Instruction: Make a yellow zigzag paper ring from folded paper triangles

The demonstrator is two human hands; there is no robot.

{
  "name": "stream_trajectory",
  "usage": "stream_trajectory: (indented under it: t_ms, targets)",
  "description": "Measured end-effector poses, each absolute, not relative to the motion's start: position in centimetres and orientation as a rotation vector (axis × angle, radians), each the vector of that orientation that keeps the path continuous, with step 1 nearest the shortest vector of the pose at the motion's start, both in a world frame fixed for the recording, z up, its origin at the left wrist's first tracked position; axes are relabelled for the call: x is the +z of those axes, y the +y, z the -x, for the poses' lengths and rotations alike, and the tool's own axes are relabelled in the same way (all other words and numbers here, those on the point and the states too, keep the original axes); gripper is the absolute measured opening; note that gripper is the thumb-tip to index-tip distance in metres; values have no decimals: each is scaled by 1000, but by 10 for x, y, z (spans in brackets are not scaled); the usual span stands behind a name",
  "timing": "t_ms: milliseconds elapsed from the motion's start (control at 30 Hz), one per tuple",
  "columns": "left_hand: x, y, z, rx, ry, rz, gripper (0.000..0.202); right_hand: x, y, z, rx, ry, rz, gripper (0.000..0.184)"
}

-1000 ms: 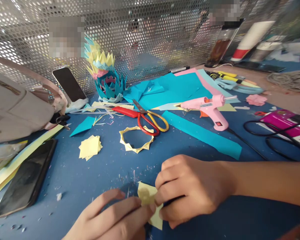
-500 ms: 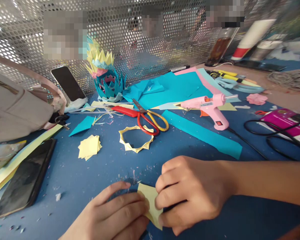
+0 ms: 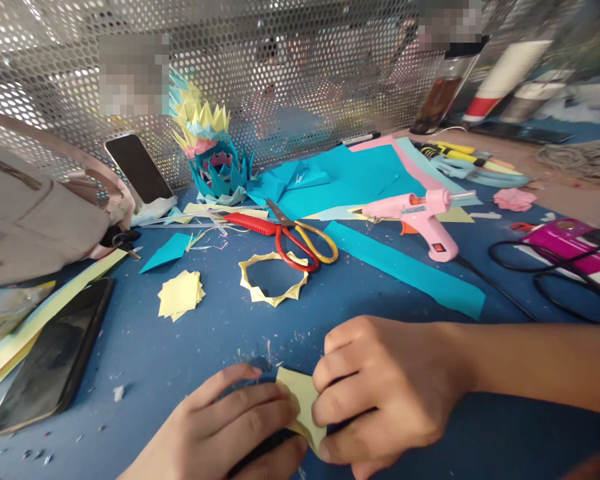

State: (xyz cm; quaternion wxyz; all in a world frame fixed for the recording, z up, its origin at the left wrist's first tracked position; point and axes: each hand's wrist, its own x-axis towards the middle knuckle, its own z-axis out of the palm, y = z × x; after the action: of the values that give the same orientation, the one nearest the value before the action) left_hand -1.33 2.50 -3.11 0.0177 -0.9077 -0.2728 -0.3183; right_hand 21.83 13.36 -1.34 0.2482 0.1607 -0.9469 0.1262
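A small yellow piece of paper [image 3: 303, 397] lies at the bottom centre, held from both sides by my hands. My left hand [image 3: 235, 423] has its fingertips on the paper's left edge, with the index finger stretched forward over the table. The fingers of my right hand [image 3: 380, 393] are curled and pinch the paper's right edge. Beyond them lie a yellow zigzag paper ring [image 3: 250, 293] and a stack of yellow paper squares [image 3: 180, 295]. Scissors [image 3: 295, 233] with red and yellow handles touch the ring's far side.
A pink glue gun [image 3: 430, 213] lies at the right, its cord trailing nearby. Blue paper sheets [image 3: 350, 173], a blue strip [image 3: 405, 267] and a folded-paper model [image 3: 220, 167] are farther back. Phones [image 3: 55, 360], a bag [image 3: 35, 207] and a purple power strip [image 3: 565, 250] flank the table.
The near edge of the yellow paper is lifted and bent more between my fingers. My left thumb has shifted slightly to the right. The things on the table stay put.
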Motion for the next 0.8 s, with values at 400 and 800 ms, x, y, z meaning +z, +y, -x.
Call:
stream_trajectory:
  t_ms: [400, 800]
  targets:
    - [-27, 23, 10, -961, -829, 2680, 19, -14, 136, -220, 408, -2621, -116, 20]
    - [-31, 14, -4, -929, -759, 2701, 22, -10, 131, -216, 690, -2706, 274, 18]
